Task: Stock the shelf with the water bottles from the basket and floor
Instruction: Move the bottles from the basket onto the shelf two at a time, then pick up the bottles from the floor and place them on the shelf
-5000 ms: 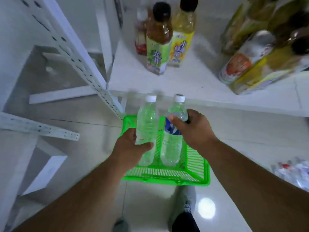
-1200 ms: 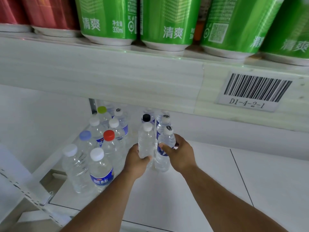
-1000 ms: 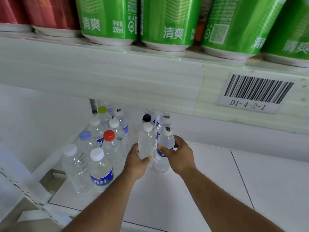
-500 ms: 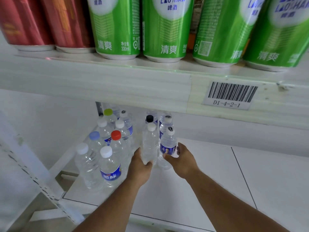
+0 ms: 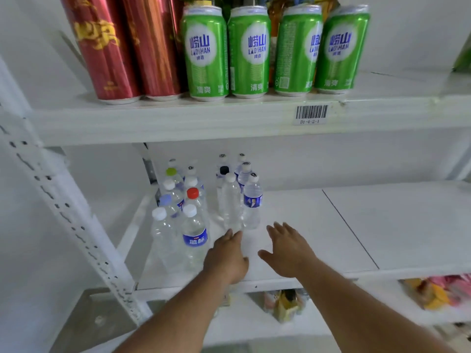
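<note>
— While both arms reach in, what's beyond the fingers?

— White shelf (image 5: pixel 318 225), big and bare off to the right of them. Above the fingers, green cans (image 5: pixel 251 50) and red cans (image 5: pixel 107 47).

— And the water bottles (image 5: pixel 193 215)?

— Clustered upright, just past and left of the fingertips; two nearest stand just ahead, side by side.

— Holding any?

— No. Left hand (image 5: pixel 226 258) and right hand (image 5: pixel 289 250) both spread loose, fingers straight, gripping nothing.
</note>
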